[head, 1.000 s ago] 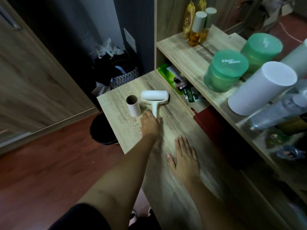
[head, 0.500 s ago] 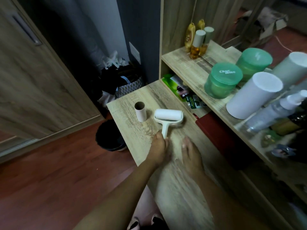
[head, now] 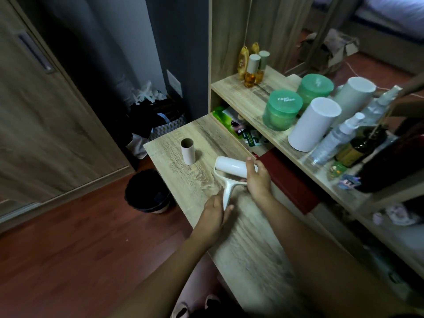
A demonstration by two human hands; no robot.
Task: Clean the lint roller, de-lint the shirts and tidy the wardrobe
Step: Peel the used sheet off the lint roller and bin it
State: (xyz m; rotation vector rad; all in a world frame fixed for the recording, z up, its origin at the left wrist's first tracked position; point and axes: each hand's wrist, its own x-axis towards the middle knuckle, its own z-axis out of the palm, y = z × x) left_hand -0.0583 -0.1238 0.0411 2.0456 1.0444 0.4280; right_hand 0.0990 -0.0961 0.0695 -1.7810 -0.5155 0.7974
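A: Both hands on the lint roller here. It lies on the wooden tabletop, white roll end pointing away from the person, handle pointing back toward them.

B: And the left hand has that handle. Grip is closed around its lower end, fingers wrapped, thumb on the near side.

A: Right hand is up at the roll itself. Fingers curl over the right end of the white cylinder, pinching it, with the thumb tucked underneath by the frame.

B: Whether the roller touches the tabletop or sits just above it, I can't tell; there's some blur there.

A: Just to the left of the roll, an empty cardboard tube stands upright on the tabletop, apart from the roller.

B: Down on the reddish floor beside the tabletop's left edge, a dark waste bin.

A: To the right, a shelf carries two green-lidded jars, a white cylinder, some amber bottles at the far end and spray bottles nearer.

B: Under that shelf, green packets, and a dark red flat thing close beside the right hand.

A: Wooden wardrobe door far left, and a basket of dark clothes in the corner behind the bin.
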